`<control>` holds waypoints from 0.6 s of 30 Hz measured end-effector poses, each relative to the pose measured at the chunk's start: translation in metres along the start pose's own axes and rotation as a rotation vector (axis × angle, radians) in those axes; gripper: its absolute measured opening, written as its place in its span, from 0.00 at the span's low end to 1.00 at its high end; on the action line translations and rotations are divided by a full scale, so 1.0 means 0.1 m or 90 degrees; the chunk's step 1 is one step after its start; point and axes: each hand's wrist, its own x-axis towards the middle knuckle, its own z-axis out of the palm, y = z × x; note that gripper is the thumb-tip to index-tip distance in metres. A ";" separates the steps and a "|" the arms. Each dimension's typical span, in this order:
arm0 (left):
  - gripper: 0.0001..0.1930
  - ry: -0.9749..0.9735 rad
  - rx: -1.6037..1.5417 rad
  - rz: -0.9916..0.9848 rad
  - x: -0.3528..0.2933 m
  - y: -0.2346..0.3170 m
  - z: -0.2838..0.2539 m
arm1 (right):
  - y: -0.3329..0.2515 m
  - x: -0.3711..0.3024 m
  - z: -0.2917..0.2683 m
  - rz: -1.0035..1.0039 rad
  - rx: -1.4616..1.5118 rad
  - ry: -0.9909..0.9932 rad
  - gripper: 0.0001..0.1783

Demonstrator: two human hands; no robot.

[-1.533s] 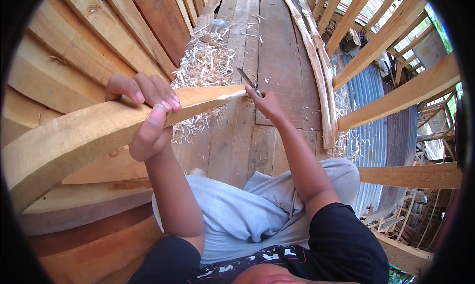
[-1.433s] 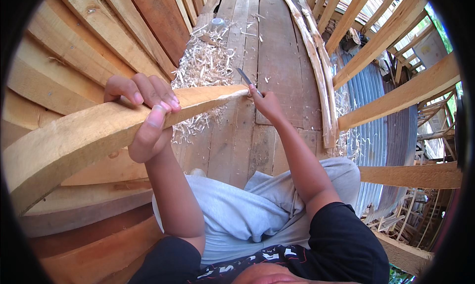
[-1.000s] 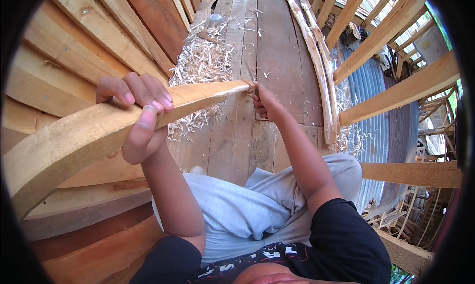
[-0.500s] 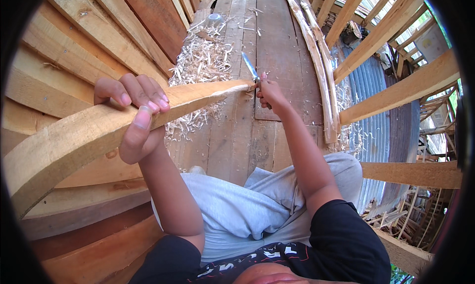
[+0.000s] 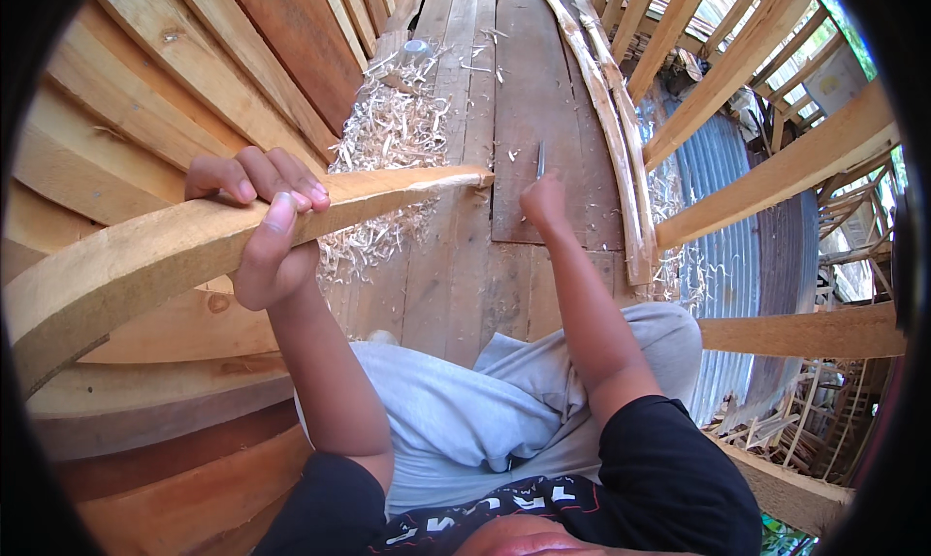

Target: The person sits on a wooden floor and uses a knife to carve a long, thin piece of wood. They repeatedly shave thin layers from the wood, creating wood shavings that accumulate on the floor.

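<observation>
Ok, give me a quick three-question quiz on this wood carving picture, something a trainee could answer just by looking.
1. True or false: the left hand grips the curved wooden piece from above, fingers wrapped over it.
2. What does the right hand hold?
A. a knife, blade pointing away from the person
B. a mallet
C. nothing
3. What lies heaped on the plank floor beyond the tapered tip of the wooden piece?

Key:
1. True.
2. A.
3. Pale wood shavings.
</observation>
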 end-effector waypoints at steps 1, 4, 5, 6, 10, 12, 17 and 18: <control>0.15 -0.013 -0.006 0.000 0.01 0.02 0.02 | 0.00 -0.01 -0.03 0.010 -0.036 -0.033 0.15; 0.15 -0.055 -0.014 0.003 0.03 0.13 0.07 | -0.19 -0.15 -0.28 0.037 -0.106 -0.116 0.15; 0.15 -0.071 -0.014 0.008 0.04 0.18 0.09 | -0.15 -0.13 -0.28 0.044 -0.105 -0.126 0.14; 0.15 -0.086 -0.015 0.013 0.05 0.23 0.12 | -0.12 -0.11 -0.27 0.050 -0.104 -0.136 0.14; 0.16 -0.085 -0.004 -0.004 0.04 0.51 0.29 | -0.03 -0.11 -0.19 0.027 -0.080 -0.137 0.13; 0.18 -0.088 0.013 -0.010 0.02 0.63 0.32 | 0.05 -0.09 -0.06 -0.023 -0.099 -0.115 0.12; 0.18 -0.075 0.021 -0.013 0.00 0.75 0.38 | -0.19 -0.14 -0.11 -0.180 0.078 -0.389 0.15; 0.18 -0.067 0.023 -0.017 -0.01 0.76 0.38 | -0.26 -0.19 -0.20 -0.193 0.176 -0.437 0.16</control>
